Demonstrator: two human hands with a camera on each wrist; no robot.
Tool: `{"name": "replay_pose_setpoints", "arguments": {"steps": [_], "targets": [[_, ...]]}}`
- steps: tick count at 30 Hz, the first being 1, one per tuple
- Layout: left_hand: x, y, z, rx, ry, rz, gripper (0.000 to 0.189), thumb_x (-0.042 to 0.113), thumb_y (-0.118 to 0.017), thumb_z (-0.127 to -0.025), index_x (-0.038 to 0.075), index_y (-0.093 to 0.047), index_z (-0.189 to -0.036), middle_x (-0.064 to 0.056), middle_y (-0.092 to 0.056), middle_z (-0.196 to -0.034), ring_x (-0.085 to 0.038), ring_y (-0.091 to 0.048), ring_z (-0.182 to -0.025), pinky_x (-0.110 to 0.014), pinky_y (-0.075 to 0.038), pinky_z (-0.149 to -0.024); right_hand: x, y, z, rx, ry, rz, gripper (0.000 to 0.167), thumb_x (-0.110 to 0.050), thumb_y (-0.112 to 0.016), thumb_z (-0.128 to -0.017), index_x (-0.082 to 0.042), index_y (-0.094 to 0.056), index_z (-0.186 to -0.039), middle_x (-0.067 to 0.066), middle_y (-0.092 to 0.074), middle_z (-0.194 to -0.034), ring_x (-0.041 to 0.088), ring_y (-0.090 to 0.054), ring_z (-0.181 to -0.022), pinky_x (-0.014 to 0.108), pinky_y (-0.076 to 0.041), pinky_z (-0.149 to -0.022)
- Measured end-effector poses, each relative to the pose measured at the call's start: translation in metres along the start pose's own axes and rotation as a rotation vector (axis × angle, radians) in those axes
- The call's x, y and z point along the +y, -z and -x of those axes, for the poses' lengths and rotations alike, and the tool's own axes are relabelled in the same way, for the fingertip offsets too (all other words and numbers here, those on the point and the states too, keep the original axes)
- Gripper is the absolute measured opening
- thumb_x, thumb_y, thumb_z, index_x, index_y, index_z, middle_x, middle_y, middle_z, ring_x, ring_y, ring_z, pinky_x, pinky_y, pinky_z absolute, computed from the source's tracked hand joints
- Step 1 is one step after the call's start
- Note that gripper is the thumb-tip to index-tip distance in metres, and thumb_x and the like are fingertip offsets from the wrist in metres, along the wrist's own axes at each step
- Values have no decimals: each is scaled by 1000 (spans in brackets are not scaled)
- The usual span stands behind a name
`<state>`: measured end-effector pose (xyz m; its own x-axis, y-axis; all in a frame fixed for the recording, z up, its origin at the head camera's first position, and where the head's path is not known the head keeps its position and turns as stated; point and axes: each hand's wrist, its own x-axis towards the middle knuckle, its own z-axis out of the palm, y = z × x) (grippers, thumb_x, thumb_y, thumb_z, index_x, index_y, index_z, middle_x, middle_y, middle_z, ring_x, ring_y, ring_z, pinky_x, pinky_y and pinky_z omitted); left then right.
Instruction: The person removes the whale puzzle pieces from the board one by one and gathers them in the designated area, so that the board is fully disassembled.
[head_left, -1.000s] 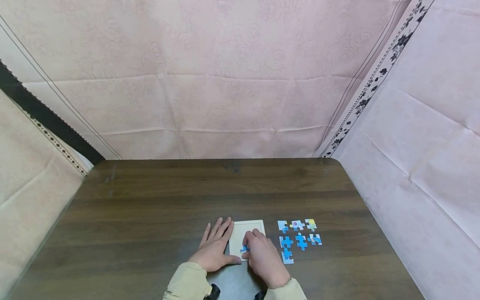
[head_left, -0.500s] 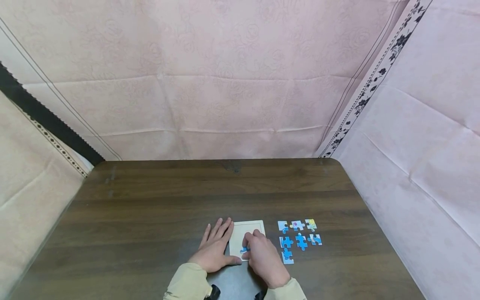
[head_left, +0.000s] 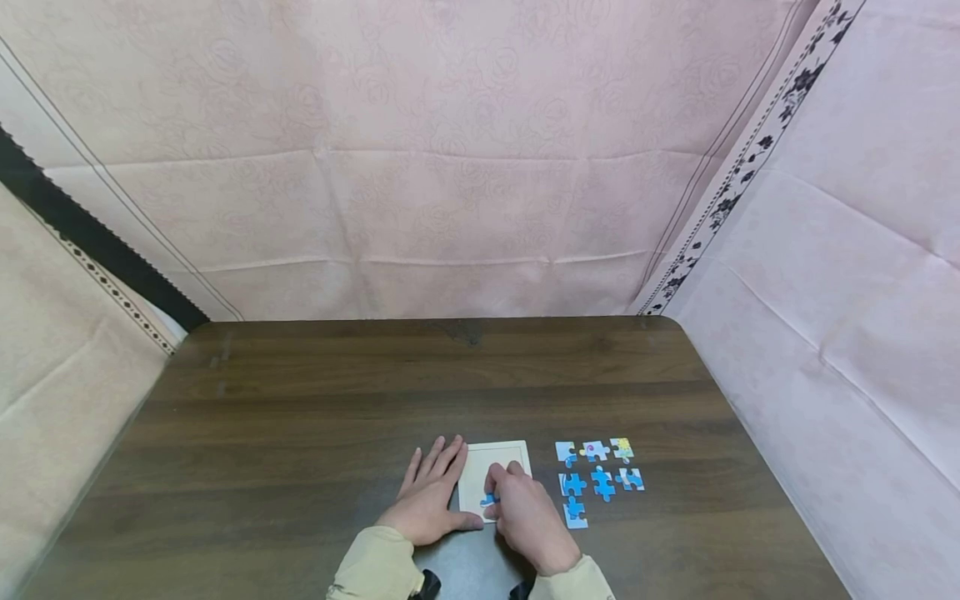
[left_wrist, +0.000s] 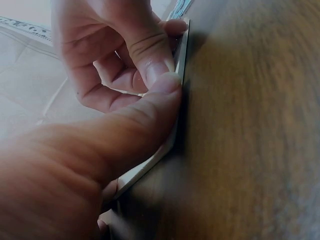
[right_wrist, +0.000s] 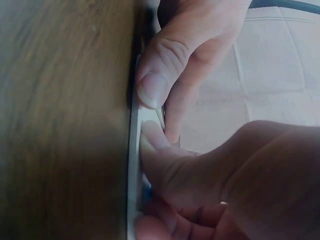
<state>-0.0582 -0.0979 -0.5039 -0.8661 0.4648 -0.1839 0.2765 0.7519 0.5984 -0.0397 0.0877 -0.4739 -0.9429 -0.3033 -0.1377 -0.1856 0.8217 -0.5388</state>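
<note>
A small white puzzle tray (head_left: 480, 463) with a raised rim lies on the table near the person. My left hand (head_left: 426, 505) lies spread along its left side, thumb at the near edge. Over the tray's lower right, my right hand (head_left: 531, 518) has its fingers bent and pinches a blue jigsaw piece (head_left: 487, 501), mostly hidden under the fingers. In the left wrist view, the left thumb (left_wrist: 145, 115) comes right up to the right thumb. Both thumbs show close at the tray's edge (right_wrist: 134, 155) in the right wrist view.
Several loose jigsaw pieces, blue and white with some yellow, lie right of the tray, among them a blue one (head_left: 602, 483) and a yellow one (head_left: 622, 450). The brown wooden table (head_left: 300, 417) meets pale cloth (head_left: 450, 208) at its back and sides.
</note>
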Motion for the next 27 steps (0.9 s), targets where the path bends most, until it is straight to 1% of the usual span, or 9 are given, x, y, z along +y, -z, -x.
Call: {"name": "replay_pose_setpoints", "arguments": {"steps": [6,15,22,27], "targets": [[0,-1,0,9,-4,15,109,66,-71,-82,7,-22,-160,-9,-16,-168,-34,-3,-154,-61,5,-120,0,0,0,1,-4,8,20,-3,-78,-85,-12,-62,-91,-3,-49,-79,11,-47,-60,25,-45,-55],[-1,-4,-2,13,15,-16,108,62,-73,-82,7,-24,-160,-8,-17,-168,-34,-5,-154,-60,4,-120,2,0,0,3,5,9,19,-7,-79,-86,-14,-62,-91,-5,-49,-79,10,-47,-61,25,-45,-56],[3,3,1,0,12,-4,107,60,-74,-82,5,-25,-159,-10,-18,-167,-36,-5,-154,-62,4,-120,4,2,0,-2,20,17,20,-9,-79,-86,-14,-62,-93,-5,-48,-79,9,-48,-61,25,-47,-57],[4,3,1,-13,19,-13,106,60,-73,-83,6,-24,-160,-9,-17,-167,-35,-5,-154,-61,3,-120,3,3,2,-15,15,20,20,-9,-79,-87,-14,-62,-95,-5,-47,-79,10,-47,-60,25,-47,-57]]}}
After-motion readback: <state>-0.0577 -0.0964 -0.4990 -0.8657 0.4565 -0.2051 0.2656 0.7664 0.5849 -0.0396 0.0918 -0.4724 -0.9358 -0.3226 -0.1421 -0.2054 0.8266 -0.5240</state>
